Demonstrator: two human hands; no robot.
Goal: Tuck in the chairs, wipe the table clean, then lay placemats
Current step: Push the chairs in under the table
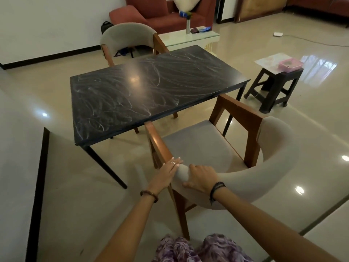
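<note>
Gripping the near chair's padded back, right hand curls over it; left hand lies flat-fingered alongside (desk smeared).

Two grey-padded wooden chairs, one dark marble-look table, one dark plastic stool, one pink tray, one steel bottle.

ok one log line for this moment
step: tucking chair | left hand: on near chair backrest | right hand: gripping backrest | table: smeared
</note>
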